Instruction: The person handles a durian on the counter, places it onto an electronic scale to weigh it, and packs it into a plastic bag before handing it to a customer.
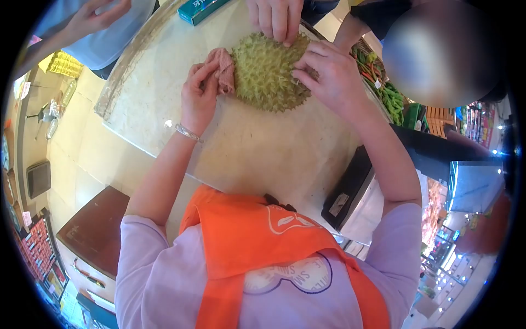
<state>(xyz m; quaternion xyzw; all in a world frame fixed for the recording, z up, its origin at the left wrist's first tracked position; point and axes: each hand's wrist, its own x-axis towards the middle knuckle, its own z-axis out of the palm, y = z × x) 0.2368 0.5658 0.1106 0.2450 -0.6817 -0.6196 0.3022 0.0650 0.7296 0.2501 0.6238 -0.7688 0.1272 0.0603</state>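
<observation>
A spiky green durian [267, 74] lies on the pale table in front of me. My left hand [200, 90] is closed on a crumpled pink cloth [223, 70], which presses against the durian's left side. At the fruit's right edge, the bent fingers and thumb of my right hand [329, 71] grip among the spikes. Whether a small thing sits between those fingertips is too fine to tell. From the top edge, another person's hand [276, 17] reaches down, its fingertips at the upper part of the durian.
The table [230, 142] has a worn edge at left. A teal box [200, 10] lies at its far side. Green vegetables [392, 96] stand beyond the right edge, a dark-edged device [348, 189] nearer me. Other people stand at upper left and right. A brown stool-like top [98, 227] is lower left.
</observation>
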